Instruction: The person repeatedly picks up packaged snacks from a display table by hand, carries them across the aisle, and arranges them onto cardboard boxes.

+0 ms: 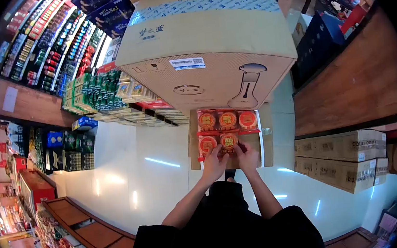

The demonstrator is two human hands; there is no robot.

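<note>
Several red packets with round gold-patterned faces lie in two rows on a cardboard surface in front of me. The back row has three, among them a packet on the right. Below them sit a left packet and a middle red packet. My left hand pinches the lower left edge of the middle packet, fingers closed. At its lower right edge my right hand has its fingers closed too. Fingertips partly hide the packet's lower edge.
A large cardboard carton with blue printed tape stands just beyond the packets. Stacked brown cartons are on the right, near a wooden panel. Stacked green-and-gold packs and shelves of cans stand at the left.
</note>
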